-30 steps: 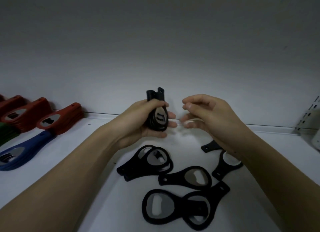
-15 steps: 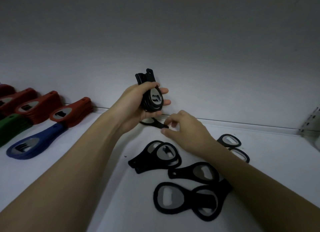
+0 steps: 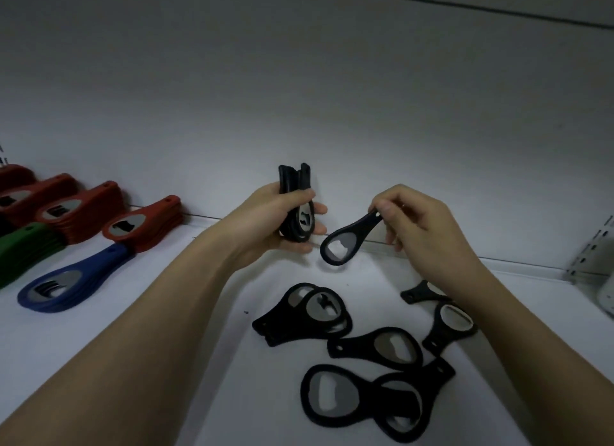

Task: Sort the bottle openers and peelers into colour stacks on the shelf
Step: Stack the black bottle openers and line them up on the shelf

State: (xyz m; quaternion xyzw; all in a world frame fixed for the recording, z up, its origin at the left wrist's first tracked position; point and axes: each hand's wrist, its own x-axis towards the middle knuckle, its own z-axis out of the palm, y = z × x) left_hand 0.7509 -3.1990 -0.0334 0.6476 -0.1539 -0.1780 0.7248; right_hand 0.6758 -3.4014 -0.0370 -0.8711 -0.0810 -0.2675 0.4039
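Observation:
My left hand (image 3: 272, 219) grips an upright bundle of black bottle openers (image 3: 296, 203) above the white shelf (image 3: 133, 362). Just to its right, my right hand (image 3: 422, 219) pinches the handle of a single black bottle opener (image 3: 345, 243), whose head hangs down toward the left, close to the bundle. Several more black openers (image 3: 365, 349) lie loose on the shelf below my hands, some overlapping. At the left stand stacks of red openers (image 3: 143, 226), a blue stack (image 3: 69, 279) and a green stack (image 3: 23, 249).
The shelf's back wall (image 3: 299, 96) rises right behind my hands. A perforated metal upright (image 3: 594, 246) and a white object (image 3: 606, 296) are at the far right edge. Bare shelf surface lies between the coloured stacks and the black openers.
My right hand went down to the shelf behind the pile, picked up one black opener and lifted it beside the bundle. My left hand kept holding the bundle.

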